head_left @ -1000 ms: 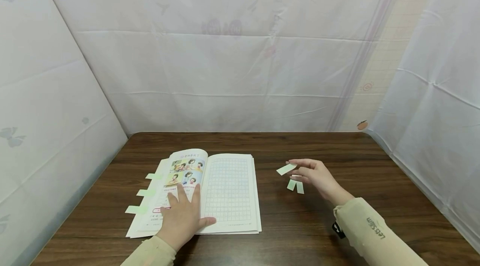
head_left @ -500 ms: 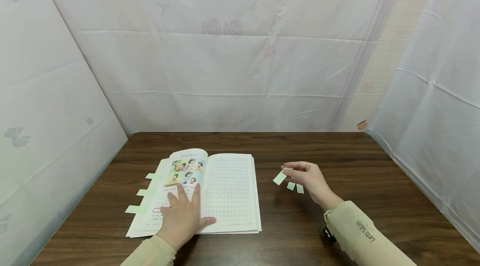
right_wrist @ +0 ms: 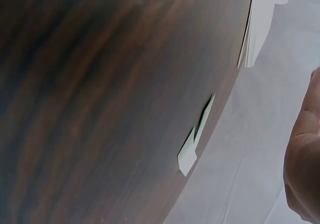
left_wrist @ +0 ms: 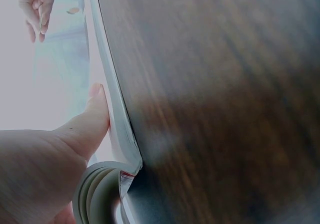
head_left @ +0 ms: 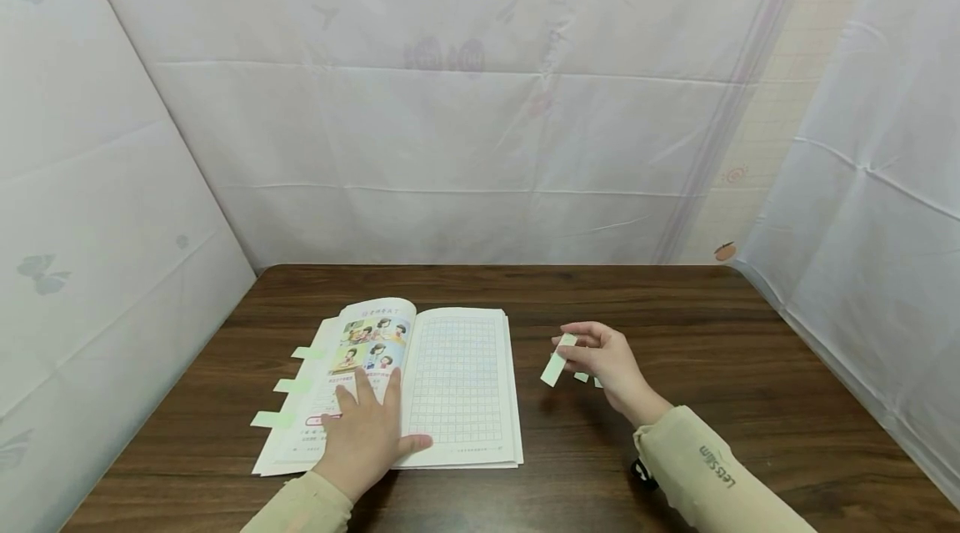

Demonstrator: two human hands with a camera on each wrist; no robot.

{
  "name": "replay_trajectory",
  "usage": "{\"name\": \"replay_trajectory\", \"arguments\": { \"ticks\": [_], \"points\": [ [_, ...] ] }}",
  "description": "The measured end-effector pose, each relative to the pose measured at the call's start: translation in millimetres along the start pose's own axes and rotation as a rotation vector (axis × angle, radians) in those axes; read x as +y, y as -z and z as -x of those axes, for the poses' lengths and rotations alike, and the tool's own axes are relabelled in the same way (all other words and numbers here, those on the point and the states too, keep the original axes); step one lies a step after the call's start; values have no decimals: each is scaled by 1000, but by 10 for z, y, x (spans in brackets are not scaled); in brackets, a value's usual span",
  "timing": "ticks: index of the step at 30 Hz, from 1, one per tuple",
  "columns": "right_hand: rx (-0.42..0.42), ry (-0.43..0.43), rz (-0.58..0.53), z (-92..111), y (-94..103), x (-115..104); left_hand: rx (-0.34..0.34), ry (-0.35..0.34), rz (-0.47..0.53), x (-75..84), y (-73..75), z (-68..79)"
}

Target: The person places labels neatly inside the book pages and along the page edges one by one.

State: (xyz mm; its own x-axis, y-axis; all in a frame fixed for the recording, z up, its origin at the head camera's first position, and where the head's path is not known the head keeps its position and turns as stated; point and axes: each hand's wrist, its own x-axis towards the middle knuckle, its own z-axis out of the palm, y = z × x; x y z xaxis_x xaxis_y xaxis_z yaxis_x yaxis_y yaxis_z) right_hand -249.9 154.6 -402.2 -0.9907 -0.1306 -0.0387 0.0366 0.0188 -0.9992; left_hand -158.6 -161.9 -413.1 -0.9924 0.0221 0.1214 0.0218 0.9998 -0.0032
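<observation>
Your right hand (head_left: 600, 362) pinches a pale green strip (head_left: 553, 371) between its thumb and fingers, to the right of the book and apart from it. The long axis of this strip goes slantwise in the head view: one end points down and to the left, the other up and to the right. Just behind your right hand, two more strips (right_wrist: 192, 144) lie on the counter (head_left: 637, 291), partly covered from the head view. Your left hand (head_left: 363, 437) rests with fingers spread on the opened book (head_left: 457, 374), its thumb on the right page. From the book's left edge three green tabs (head_left: 272, 419) stick out, pointing to the left. The counter is of dark brown wood grain, with rounded far corners. Around it, white cloth (head_left: 450, 141) with faint prints hangs behind and on both sides, creased in straight lines.
</observation>
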Motion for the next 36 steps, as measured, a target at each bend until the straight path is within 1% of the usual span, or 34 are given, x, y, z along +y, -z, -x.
{"name": "replay_trajectory", "arguments": {
  "ticks": [6, 9, 14, 20, 27, 36],
  "points": [
    [14, -8, -2, 8, -22, -9, -14, 3, 14, -1, 4, -2],
    [41, -14, 2, 14, -28, -19, -28, 7, 25, 5, 12, -7],
    [70, -19, 0, 14, -30, -20, -37, 6, 17, 7, 6, -11],
    [52, -17, -2, 18, -42, -22, -35, 6, 16, 11, 25, -3],
    [16, 29, 21, -7, -55, -34, -24, 4, 11, 8, 22, -3],
    [4, 21, 2, 5, -98, -95, 13, -2, -15, 8, -8, 9]
  ]
}}
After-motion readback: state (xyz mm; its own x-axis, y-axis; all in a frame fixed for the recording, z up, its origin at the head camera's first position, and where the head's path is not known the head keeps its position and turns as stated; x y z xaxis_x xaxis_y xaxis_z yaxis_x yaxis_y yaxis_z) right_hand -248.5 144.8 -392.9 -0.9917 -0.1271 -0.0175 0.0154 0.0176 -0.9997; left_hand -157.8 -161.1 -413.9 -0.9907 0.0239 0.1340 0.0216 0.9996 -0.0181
